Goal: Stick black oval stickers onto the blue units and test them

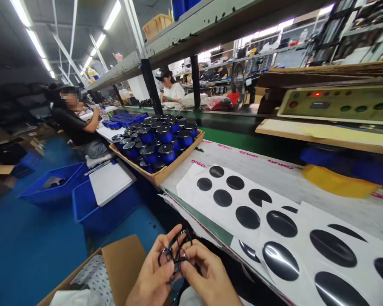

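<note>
Thin black rings (175,254), tangled in a small bunch, are pinched between both hands low in the view, below the bench edge. Left hand (155,276) is closed around the bunch from below, thumb and forefinger on a loop. Right hand (207,274) is curled in from the other side, fingertips narrow on the same bunch. What the rings are made of cannot be told.

Risks, as judged:
- Bunch is held over open space beside the cardboard box (121,265); a loop freed by a slack pinch could be dropped to the blue floor (28,250) or into the box.
- Loops look interlocked; two could be pulled out together, or one stretched if tugged.

Further out: white backing sheets (306,221) with glossy black oval stickers (280,260) are laid on the bench just ahead of the hands, overlapping and hanging close to the edge; they could be brushed off by a forearm. A cardboard tray (161,176) of blue cylindrical parts (164,134) is set further left on the bench. Two other people are seated further along the line, well apart.
</note>
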Demonstrator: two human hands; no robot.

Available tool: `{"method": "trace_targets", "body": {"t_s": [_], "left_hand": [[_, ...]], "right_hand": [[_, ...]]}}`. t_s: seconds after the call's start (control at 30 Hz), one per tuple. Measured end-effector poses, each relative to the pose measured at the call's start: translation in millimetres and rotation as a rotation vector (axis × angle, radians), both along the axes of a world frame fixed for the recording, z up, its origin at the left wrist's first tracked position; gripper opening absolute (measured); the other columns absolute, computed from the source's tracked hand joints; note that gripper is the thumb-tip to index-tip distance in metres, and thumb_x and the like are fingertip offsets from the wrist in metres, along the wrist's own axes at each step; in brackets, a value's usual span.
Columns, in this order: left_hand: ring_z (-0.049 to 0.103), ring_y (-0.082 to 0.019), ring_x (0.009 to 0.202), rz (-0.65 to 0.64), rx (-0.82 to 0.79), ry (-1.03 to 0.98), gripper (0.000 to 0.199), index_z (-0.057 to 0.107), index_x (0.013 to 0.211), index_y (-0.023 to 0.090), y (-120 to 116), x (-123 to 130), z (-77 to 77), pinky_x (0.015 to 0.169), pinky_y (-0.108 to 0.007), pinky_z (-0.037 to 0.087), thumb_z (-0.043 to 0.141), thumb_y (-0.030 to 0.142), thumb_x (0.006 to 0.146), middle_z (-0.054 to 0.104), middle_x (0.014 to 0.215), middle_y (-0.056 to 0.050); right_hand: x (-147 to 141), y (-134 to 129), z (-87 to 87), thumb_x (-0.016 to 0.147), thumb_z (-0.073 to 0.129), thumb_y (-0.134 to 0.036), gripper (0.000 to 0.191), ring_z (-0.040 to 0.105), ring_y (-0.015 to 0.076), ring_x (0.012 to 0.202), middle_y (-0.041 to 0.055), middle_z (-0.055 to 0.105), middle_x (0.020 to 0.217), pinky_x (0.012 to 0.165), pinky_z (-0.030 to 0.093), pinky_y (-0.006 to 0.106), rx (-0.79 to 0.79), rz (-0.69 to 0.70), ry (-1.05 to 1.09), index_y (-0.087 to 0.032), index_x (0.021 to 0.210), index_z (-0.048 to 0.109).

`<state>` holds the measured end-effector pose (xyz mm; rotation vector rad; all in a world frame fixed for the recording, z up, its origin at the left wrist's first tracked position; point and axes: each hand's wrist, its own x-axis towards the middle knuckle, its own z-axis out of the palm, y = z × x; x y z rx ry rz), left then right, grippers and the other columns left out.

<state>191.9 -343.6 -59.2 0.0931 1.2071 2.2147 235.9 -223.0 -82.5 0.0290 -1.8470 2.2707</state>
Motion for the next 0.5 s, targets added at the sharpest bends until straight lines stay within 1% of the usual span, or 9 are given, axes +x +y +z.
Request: {"method": "trace_targets", "body": {"t_s": [0.03,0.1,0.17,0.2,0.27,0.33,0.37,0.43,0.5], "left_hand": [[0.037,-0.029,0.132,-0.051,0.04,0.014,0.036,0.059,0.089,0.028,-8,-1,2.6,0.091,-0.038,0.048,0.082,0.036,0.062,0.042,0.144,-0.003],[0.032,-0.035,0.134,-0.146,0.065,0.046,0.045,0.058,0.091,0.028,-27,-4,7.4,0.088,-0.048,0.049,0.083,0.043,0.057,0.037,0.147,-0.004],[0.025,-0.04,0.135,-0.187,-0.005,0.106,0.048,0.059,0.096,0.03,-46,-8,10.6,0.078,-0.05,0.053,0.081,0.048,0.058,0.036,0.147,-0.005],[0.024,-0.04,0.135,-0.156,-0.08,0.144,0.046,0.059,0.099,0.03,-55,-10,11.3,0.075,-0.049,0.054,0.078,0.05,0.061,0.036,0.146,-0.005],[0.031,-0.038,0.132,0.006,-0.304,0.235,0.041,0.06,0.105,0.031,-68,-12,11.3,0.076,-0.042,0.055,0.07,0.051,0.07,0.042,0.141,-0.006],[0.048,-0.029,0.117,0.179,-0.558,0.362,0.035,0.064,0.104,0.03,-71,-11,10.8,0.082,-0.033,0.052,0.067,0.049,0.075,0.051,0.126,-0.005],[0.053,-0.024,0.105,0.208,-0.663,0.449,0.034,0.067,0.101,0.03,-68,-8,11.1,0.081,-0.028,0.05,0.068,0.05,0.074,0.054,0.116,-0.004],[0.056,-0.018,0.09,0.171,-0.802,0.65,0.038,0.069,0.097,0.03,-58,0,13.4,0.078,-0.023,0.049,0.073,0.052,0.067,0.056,0.102,-0.003],[0.058,-0.017,0.085,0.061,-0.873,0.799,0.035,0.069,0.096,0.031,-46,8,17.8,0.077,-0.021,0.048,0.074,0.05,0.066,0.059,0.096,-0.002]], "right_hand": [[0,-2,-4.0,0.08,0.061,-0.045,0.03,0.054,0.0148,0.07,0.0015,0.054,0.073,0.067,0.047,0.027,-0.082,0.0,-0.029,-0.018,0.069,0.052],[2,0,-9.8,0.075,0.064,-0.054,0.04,0.051,0.0127,0.061,-0.0011,0.05,0.064,0.06,0.046,0.025,-0.166,-0.007,-0.074,-0.018,0.067,0.048],[6,9,-10.2,0.075,0.064,-0.056,0.041,0.051,0.0112,0.06,-0.0013,0.052,0.066,0.058,0.045,0.023,-0.218,-0.042,-0.103,-0.019,0.07,0.048],[8,16,-8.6,0.076,0.065,-0.054,0.039,0.051,0.0112,0.063,-0.0006,0.054,0.07,0.06,0.044,0.023,-0.252,-0.075,-0.116,-0.019,0.073,0.048],[12,29,-3.7,0.077,0.068,-0.045,0.033,0.052,0.0115,0.069,0.0004,0.056,0.077,0.065,0.043,0.022,-0.311,-0.119,-0.132,-0.019,0.076,0.049],[13,33,0.1,0.078,0.07,-0.041,0.03,0.051,0.0116,0.069,-0.0004,0.054,0.075,0.066,0.042,0.023,-0.323,-0.087,-0.143,-0.018,0.075,0.05],[12,31,1.2,0.077,0.07,-0.04,0.029,0.05,0.0116,0.068,-0.0009,0.052,0.073,0.064,0.041,0.023,-0.313,-0.044,-0.147,-0.018,0.074,0.052],[10,22,2.6,0.077,0.069,-0.041,0.027,0.049,0.0121,0.067,-0.001,0.05,0.071,0.063,0.04,0.024,-0.233,0.044,-0.122,-0.017,0.073,0.057],[9,12,4.1,0.078,0.068,-0.039,0.023,0.051,0.0139,0.072,0.0006,0.051,0.075,0.068,0.041,0.026,-0.106,0.11,-0.06,-0.017,0.073,0.063]]}}
